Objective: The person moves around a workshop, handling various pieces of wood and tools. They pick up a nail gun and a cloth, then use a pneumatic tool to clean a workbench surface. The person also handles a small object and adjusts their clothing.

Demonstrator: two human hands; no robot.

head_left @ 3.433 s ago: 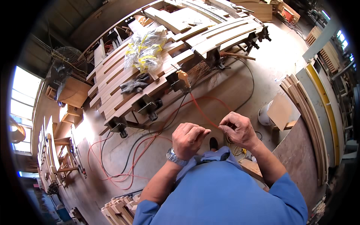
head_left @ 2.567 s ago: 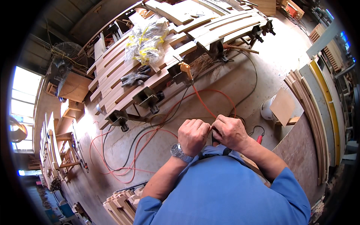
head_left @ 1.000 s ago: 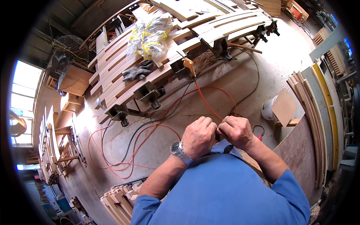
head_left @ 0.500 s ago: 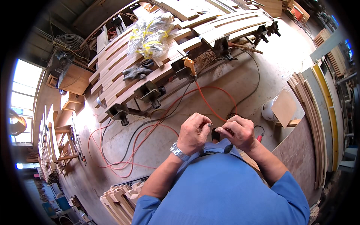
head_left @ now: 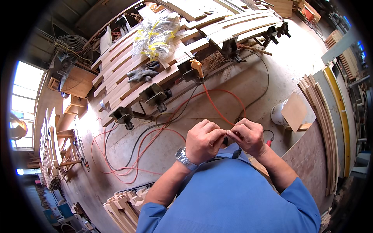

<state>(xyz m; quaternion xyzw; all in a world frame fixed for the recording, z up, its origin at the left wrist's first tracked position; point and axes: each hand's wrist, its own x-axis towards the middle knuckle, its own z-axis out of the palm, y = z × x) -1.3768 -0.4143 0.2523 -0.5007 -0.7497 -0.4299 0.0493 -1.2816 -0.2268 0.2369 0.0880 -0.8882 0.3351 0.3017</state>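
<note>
My left hand (head_left: pixel 203 140), with a metal watch (head_left: pixel 184 158) on its wrist, is closed in a pinch in front of my blue shirt (head_left: pixel 233 194). Its fingertips meet those of my right hand (head_left: pixel 248 136), which is pinched as well. Whatever lies between the fingers is too small or too hidden to name. Past my hands, a grey work glove (head_left: pixel 140 73) rests on the slatted wooden strips (head_left: pixel 124 83) held in black clamps (head_left: pixel 152 96). An air blow gun (head_left: pixel 197 68) with a tan handle hangs at the bench edge on a red hose (head_left: pixel 215 106).
Red and black hoses (head_left: pixel 136 167) loop across the concrete floor at left. Cut wood pieces (head_left: pixel 122 206) are stacked near my left elbow. A white bucket (head_left: pixel 278 113) and long boards (head_left: pixel 322 132) stand at right. Crumpled plastic wrap (head_left: pixel 155 35) lies on the strips. A fan (head_left: pixel 73 48) stands far left.
My left hand has moved right and turned, so its fingertips now touch my right hand's. The small dark thing seen at the left fingertips is now hidden.
</note>
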